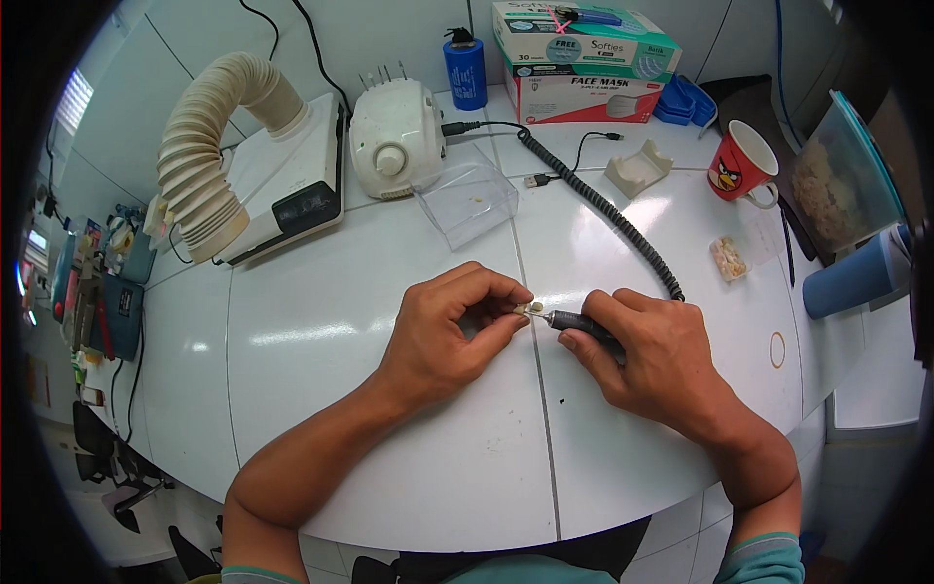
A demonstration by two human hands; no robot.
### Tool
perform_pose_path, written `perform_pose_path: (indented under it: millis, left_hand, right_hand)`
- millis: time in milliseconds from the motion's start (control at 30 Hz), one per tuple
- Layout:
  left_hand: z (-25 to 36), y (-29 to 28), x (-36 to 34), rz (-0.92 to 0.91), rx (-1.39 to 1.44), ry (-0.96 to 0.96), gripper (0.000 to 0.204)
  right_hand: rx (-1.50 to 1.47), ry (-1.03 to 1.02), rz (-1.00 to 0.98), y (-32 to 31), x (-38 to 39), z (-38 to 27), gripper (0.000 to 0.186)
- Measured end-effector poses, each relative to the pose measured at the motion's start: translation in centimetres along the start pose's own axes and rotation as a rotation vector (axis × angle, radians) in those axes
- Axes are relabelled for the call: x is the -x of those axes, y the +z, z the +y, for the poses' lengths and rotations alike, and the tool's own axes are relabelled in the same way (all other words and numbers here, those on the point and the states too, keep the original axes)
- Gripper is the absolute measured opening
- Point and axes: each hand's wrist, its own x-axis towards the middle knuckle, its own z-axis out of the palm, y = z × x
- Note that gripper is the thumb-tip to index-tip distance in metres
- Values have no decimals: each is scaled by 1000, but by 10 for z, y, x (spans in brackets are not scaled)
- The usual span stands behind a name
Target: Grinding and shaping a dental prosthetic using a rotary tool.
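Observation:
My left hand (440, 329) is closed in a pinch above the white table, with a small cream, tooth-coloured piece (535, 307) at its fingertips. The piece's exact kind is too small to make out. My right hand (657, 358) grips a dark rotary handpiece (576, 322) like a pen. The handpiece's thin metal tip points left and reaches the piece between the left fingertips; whether they touch is unclear. From behind the right hand, a black coiled cord (623, 220) runs back to a white control box (394, 146) with a round knob.
A white machine with a ribbed hose (185, 146) stands at the back left. A clear plastic lid (467, 206) lies before the control box. Mask boxes (584, 92) and a blue can (466, 73) stand behind. Rightward are a red mug (736, 165), small bag (728, 260) and blue tumbler (851, 282).

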Motion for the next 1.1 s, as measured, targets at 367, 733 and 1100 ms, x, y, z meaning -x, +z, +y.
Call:
perform_pose_path:
  millis: [367,733,1100]
  left_hand:
    - [0,-1,0,-32,8,1,17]
    - [3,-2,0,-42,-29,5,18]
    - [2,-2,0,-57,-23,-18,17]
  right_hand:
    - [-16,11,-13,-2,-1,0,30]
    - [-14,14,-31,-2,-2,0,30]
    - [-25,11,-35,-3,-2,0,30]
